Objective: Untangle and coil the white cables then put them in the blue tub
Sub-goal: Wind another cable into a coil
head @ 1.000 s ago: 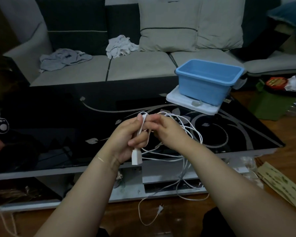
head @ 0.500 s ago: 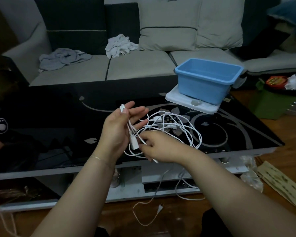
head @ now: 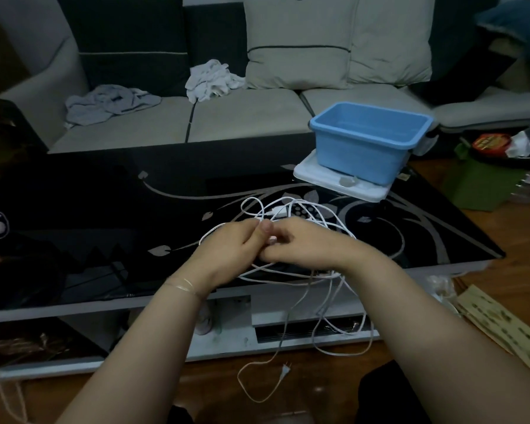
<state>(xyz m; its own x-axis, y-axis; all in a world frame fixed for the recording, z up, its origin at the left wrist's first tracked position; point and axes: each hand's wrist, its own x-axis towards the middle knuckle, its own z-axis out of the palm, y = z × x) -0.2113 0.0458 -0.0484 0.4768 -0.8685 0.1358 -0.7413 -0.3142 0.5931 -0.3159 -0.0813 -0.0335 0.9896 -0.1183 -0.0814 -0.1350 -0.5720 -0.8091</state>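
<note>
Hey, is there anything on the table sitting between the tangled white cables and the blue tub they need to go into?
Nothing visible does. Both hands, left hand and right hand, hold the tangled white cables, and only bare glossy black table lies between them and the open blue plastic tub, which stands on a white lid.

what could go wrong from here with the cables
1. Both hands, left hand and right hand, pinch the white cables at one spot while loose loops lie around them on the black table; pulling may tighten the knot.
2. Strands hang over the table edge, with the plug on the floor; it may snag on the table frame when drawn up.
3. The blue tub sits on a white lid near the corner; a tugged loop could catch it.
</note>
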